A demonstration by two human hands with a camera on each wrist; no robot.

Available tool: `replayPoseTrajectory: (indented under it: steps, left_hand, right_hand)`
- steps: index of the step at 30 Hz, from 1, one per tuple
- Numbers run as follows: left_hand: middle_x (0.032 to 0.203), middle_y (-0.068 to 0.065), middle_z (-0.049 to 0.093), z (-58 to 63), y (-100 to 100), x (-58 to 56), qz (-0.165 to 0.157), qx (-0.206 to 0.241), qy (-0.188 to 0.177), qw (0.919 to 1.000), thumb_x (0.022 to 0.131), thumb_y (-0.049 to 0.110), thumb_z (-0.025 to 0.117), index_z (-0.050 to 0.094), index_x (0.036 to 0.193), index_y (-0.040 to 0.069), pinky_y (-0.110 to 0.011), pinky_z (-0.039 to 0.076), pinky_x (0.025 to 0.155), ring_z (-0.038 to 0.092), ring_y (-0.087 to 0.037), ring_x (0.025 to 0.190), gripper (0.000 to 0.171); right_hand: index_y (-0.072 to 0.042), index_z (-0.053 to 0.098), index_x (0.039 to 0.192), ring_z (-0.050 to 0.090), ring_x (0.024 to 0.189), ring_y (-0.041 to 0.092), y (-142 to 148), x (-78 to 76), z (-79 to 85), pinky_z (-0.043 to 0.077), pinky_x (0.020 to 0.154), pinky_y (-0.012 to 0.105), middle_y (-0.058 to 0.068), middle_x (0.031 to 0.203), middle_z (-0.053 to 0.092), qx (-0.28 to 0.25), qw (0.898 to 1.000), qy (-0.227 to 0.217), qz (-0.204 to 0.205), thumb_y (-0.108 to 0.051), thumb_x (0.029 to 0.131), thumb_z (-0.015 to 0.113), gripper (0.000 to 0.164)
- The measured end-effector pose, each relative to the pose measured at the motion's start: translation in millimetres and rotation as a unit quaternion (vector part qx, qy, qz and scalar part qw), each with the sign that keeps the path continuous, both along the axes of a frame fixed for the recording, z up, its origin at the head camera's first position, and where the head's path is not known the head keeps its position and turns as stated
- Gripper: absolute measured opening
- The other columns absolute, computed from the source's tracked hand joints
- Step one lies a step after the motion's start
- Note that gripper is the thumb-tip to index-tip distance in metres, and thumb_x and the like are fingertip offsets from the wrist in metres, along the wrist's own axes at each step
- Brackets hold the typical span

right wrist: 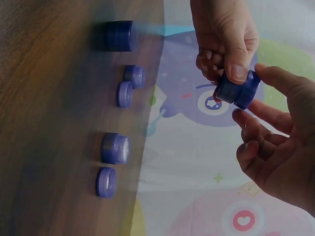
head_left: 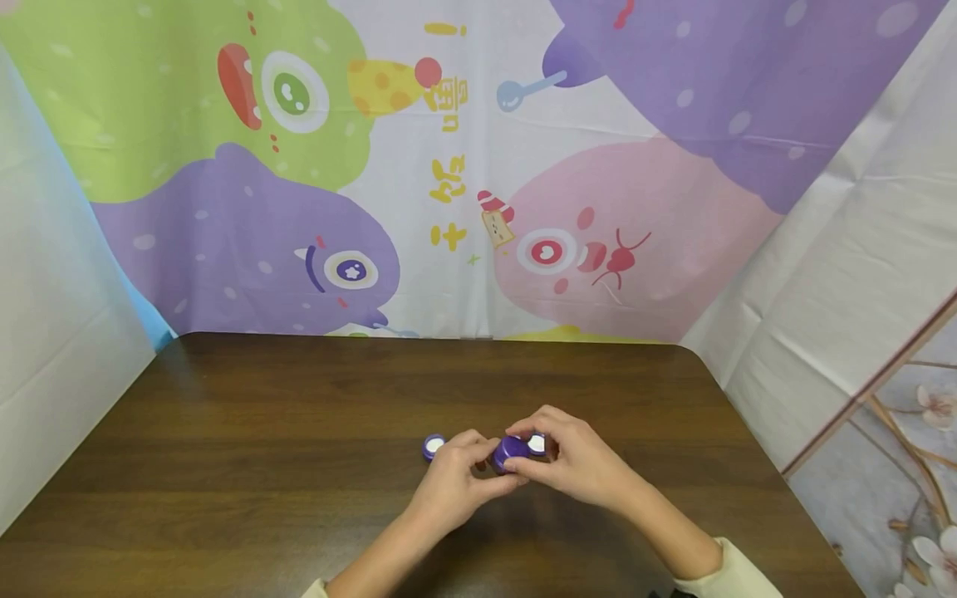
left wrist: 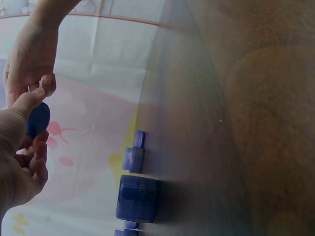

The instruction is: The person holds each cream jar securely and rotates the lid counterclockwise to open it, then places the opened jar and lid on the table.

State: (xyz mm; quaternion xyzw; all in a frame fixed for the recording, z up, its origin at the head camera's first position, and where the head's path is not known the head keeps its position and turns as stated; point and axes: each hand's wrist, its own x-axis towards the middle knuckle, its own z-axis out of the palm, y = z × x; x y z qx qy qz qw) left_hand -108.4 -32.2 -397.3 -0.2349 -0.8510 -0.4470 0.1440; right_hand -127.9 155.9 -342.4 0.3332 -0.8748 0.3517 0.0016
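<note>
A person's two bare hands meet over a dark brown wooden table [head_left: 247, 482], handling a small purple jar [head_left: 511, 454] near the middle, toward the person's side. The wrist views show the jar lifted off the tabletop and tilted. The left hand [head_left: 452, 486] grips its body, thumb laid along the side; the right hand [head_left: 579, 461] pinches the other end between thumb and a finger, its remaining fingers loosely bent. Cream sleeves [head_left: 736, 573] show at the lower edge. More purple pieces stand on the table beyond the hands. From the top down in the right wrist view (which sees the scene turned on its side), they are a larger closed jar [right wrist: 119, 36], a small jar [right wrist: 134, 76] beside a shallow ring-like lid [right wrist: 125, 94], then an open jar [right wrist: 115, 148] with white at its mouth and a second shallow lid [right wrist: 106, 182] just beside it. In the head view, a round purple piece with a white face [head_left: 434, 447] lies just beyond the left hand, and another white face [head_left: 537, 443] is partly hidden by the right. Behind the table hangs a cloth [head_left: 471, 299] printed with green, purple and pink cartoon monsters, lying sideways.
</note>
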Motion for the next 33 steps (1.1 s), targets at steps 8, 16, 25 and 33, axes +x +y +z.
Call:
replayPoseTrajectory:
  steps: [8,16,25,33]
  left_hand:
    - [0.080,0.004,0.061,-1.3,-1.3,1.0,0.003,0.003,-0.003,1.0000,0.074,0.023,0.078,0.071,0.105,0.003,-0.016,0.044,0.060,0.049,-0.005,0.069,0.037]
    - [0.078,0.007,0.059,1.1,-0.9,1.5,0.003,0.001,-0.002,1.0000,0.074,0.029,0.078,0.072,0.102,0.004,-0.016,0.045,0.061,0.049,-0.005,0.070,0.038]
    - [0.078,0.004,0.060,0.8,-0.7,1.6,0.001,0.005,0.002,1.0000,0.075,0.026,0.078,0.071,0.104,0.001,-0.015,0.044,0.058,0.049,-0.004,0.068,0.039]
    - [0.076,0.009,0.057,2.3,1.1,2.3,0.000,0.005,0.001,1.0000,0.073,0.031,0.079,0.073,0.102,0.006,-0.015,0.043,0.059,0.048,-0.006,0.068,0.038]
  right_hand:
    - [-0.016,0.060,0.119,0.045,0.062,0.000,1.1,0.2,-0.4,0.044,0.053,0.018,-0.004,0.106,0.058,0.000,0.998,-0.002,0.055,-0.023,0.083,0.071,0.038]
    - [-0.016,0.065,0.112,0.046,0.066,0.003,1.3,1.1,2.2,0.043,0.055,0.018,-0.006,0.098,0.060,-0.006,1.000,0.000,0.024,-0.030,0.083,0.071,0.033]
    - [-0.016,0.059,0.120,0.049,0.064,0.007,0.9,2.4,4.1,0.045,0.055,0.018,-0.002,0.112,0.056,-0.007,0.998,-0.010,0.062,-0.023,0.084,0.070,0.038]
    - [-0.015,0.066,0.108,0.046,0.065,0.002,3.0,1.0,3.7,0.044,0.055,0.018,-0.005,0.096,0.060,-0.014,1.000,0.010,0.026,-0.027,0.082,0.071,0.029]
